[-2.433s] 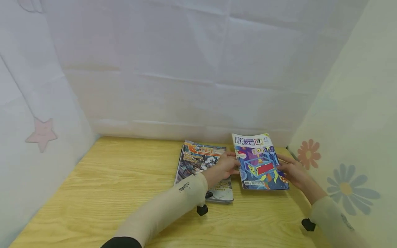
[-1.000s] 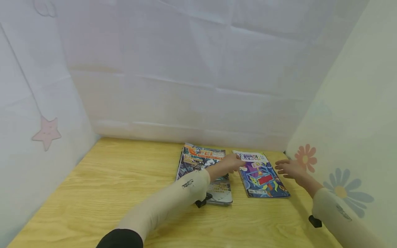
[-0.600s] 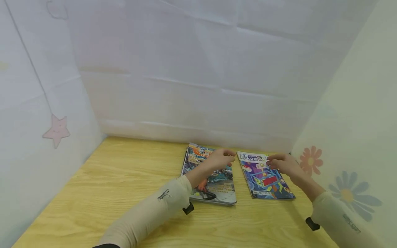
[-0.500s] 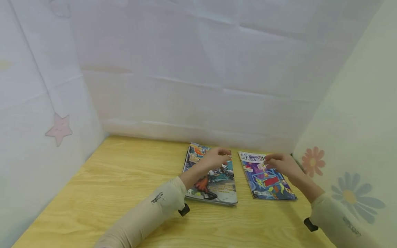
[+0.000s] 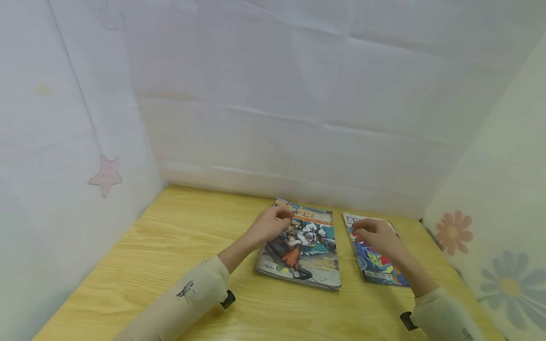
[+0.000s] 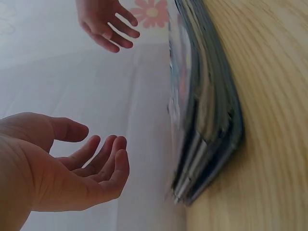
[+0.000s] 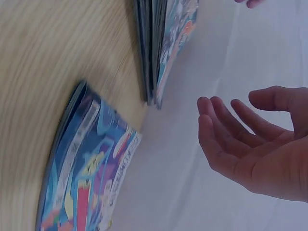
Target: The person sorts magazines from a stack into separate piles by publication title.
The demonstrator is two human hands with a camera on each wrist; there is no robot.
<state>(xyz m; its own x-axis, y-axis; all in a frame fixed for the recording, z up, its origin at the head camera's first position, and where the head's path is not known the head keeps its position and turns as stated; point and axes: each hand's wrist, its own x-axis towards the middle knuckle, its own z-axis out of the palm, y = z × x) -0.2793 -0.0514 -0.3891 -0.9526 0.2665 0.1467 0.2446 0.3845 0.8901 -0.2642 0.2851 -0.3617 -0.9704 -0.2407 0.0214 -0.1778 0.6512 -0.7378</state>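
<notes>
A: What is lying on the yellow wood-grain tabletop?

B: A pile of glossy paper magazines, its top cover grey and teal with orange lettering, and just to its right a thin purple-and-blue paper magazine with a white title strip. Both lie near the far edge, by the creased white cloth backdrop, and some wood shows between them.

A: How does the pile look up close?

B: The cover has a drawn figure with a large orange patch, a pale, spiky shape beside it and a barcode at the near left corner. From the side, several layers show, their edges uneven and slightly bowed.

A: And the thin one?

B: Flat, at a slant, with a red block, yellow-green shapes and a pale strip along the near edge. I can't tell whether it is one issue or more.

A: The hands?

B: The left hand hovers by the pile's far left corner, fingers loosely curved, thumb well off the fingertips, grasping nothing. The right hand hovers by the thin magazine, fingers likewise half bent, thumb apart, also holding nothing.
</notes>
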